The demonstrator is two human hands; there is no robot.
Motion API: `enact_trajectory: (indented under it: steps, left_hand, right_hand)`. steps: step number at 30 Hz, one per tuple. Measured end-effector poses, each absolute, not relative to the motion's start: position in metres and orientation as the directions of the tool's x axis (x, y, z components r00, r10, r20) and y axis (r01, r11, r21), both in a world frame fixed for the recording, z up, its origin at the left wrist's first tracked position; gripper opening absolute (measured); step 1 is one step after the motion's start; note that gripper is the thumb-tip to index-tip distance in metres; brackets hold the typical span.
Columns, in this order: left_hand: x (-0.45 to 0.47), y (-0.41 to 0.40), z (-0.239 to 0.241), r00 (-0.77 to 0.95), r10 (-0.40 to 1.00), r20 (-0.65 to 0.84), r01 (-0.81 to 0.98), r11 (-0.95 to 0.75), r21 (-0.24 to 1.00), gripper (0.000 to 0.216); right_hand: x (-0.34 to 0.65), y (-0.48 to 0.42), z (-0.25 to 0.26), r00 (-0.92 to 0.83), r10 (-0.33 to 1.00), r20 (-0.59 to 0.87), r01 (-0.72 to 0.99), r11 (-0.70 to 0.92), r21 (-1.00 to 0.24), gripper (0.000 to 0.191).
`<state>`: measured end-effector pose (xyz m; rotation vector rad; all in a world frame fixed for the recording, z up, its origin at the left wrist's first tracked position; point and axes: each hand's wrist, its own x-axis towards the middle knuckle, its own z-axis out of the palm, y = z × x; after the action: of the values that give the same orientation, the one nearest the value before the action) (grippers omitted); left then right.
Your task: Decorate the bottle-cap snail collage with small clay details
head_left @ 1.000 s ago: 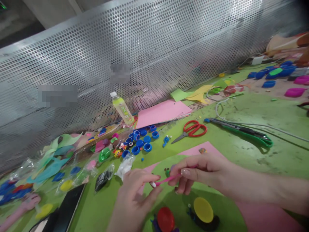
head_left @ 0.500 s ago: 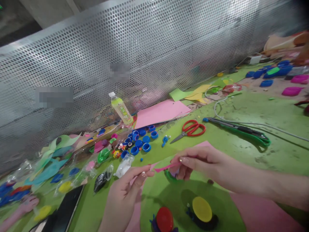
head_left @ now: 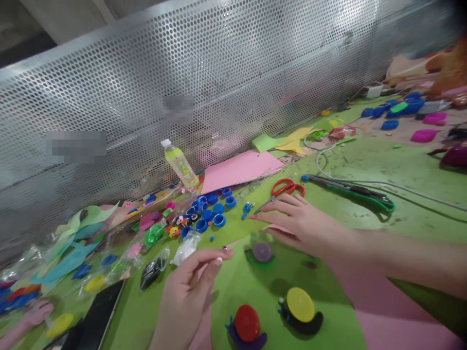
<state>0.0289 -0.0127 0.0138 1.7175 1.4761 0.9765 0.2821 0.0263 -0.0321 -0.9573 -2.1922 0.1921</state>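
My left hand (head_left: 191,287) is closed in a pinch, thumb against index finger. A small white bit shows at the thumb tip, too small to make out. My right hand (head_left: 299,221) reaches forward, palm down with fingers stretched, over the blades of the red-handled scissors (head_left: 280,188). The tip of a thin pink strip (head_left: 252,217) pokes out by its fingertips; the rest is hidden. Below lies a round green sheet (head_left: 255,287) bearing clay snails: one with a purple shell (head_left: 261,252), one yellow (head_left: 299,305) and one red (head_left: 247,323).
Several blue cups (head_left: 219,220) and a small blue figure (head_left: 247,210) lie ahead. A box cutter (head_left: 365,197) and a cable are at right. A bottle (head_left: 180,163) stands by the perforated metal panel (head_left: 226,87). A phone (head_left: 93,316) lies at left.
My right hand has moved forward, away from my left hand, taking the pink strip down beside the scissors. The purple-shelled snail has come into fuller view. My left hand keeps its pinch.
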Motion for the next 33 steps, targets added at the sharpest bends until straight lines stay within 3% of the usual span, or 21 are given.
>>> enact_trajectory:
  steps: [5, 10, 14, 18, 22, 25, 28, 33]
  left_hand:
    - [0.045, -0.01, 0.011, 0.235, 0.952, 0.194, 0.296, -0.26, 0.919, 0.012]
    - [0.063, -0.011, 0.008, 0.289, 0.941, 0.175, 0.082, -0.207, 0.975, 0.016]
    - [0.066, -0.015, 0.009, 0.32, 0.937, 0.138, 0.087, -0.174, 0.981, 0.014]
    - [0.065, -0.016, 0.007, 0.305, 0.939, 0.16, 0.107, -0.201, 0.974, 0.015]
    - [0.058, -0.011, 0.003, 0.251, 0.95, 0.186, 0.144, -0.227, 0.963, 0.016]
    - [0.053, -0.009, 0.001, 0.179, 0.976, 0.12, 0.194, -0.155, 0.969, 0.012]
    - [0.052, -0.008, 0.002, 0.152, 0.986, 0.069, 0.215, -0.102, 0.971, 0.011]
    - [0.056, -0.009, 0.003, 0.263, 0.961, 0.082, 0.223, -0.143, 0.964, 0.01]
  right_hand:
    - [0.264, -0.006, -0.012, -0.54, 0.455, 0.708, 0.436, 0.871, -0.227, 0.025]
    - [0.259, -0.02, -0.003, -0.451, 0.442, 0.775, 0.431, 0.869, -0.244, 0.016]
    - [0.26, -0.018, -0.008, -0.411, 0.398, 0.82, 0.365, 0.896, -0.252, 0.015]
    - [0.261, -0.016, -0.011, -0.431, 0.357, 0.829, 0.392, 0.901, -0.184, 0.016]
    - [0.265, -0.011, -0.011, -0.344, 0.426, 0.837, 0.327, 0.89, -0.318, 0.016]
    - [0.268, -0.007, -0.01, -0.286, 0.521, 0.804, 0.319, 0.843, -0.433, 0.013]
    - [0.267, -0.006, -0.01, -0.298, 0.549, 0.781, 0.327, 0.827, -0.457, 0.013]
    - [0.259, -0.017, -0.009, -0.373, 0.526, 0.765, 0.285, 0.849, -0.445, 0.015]
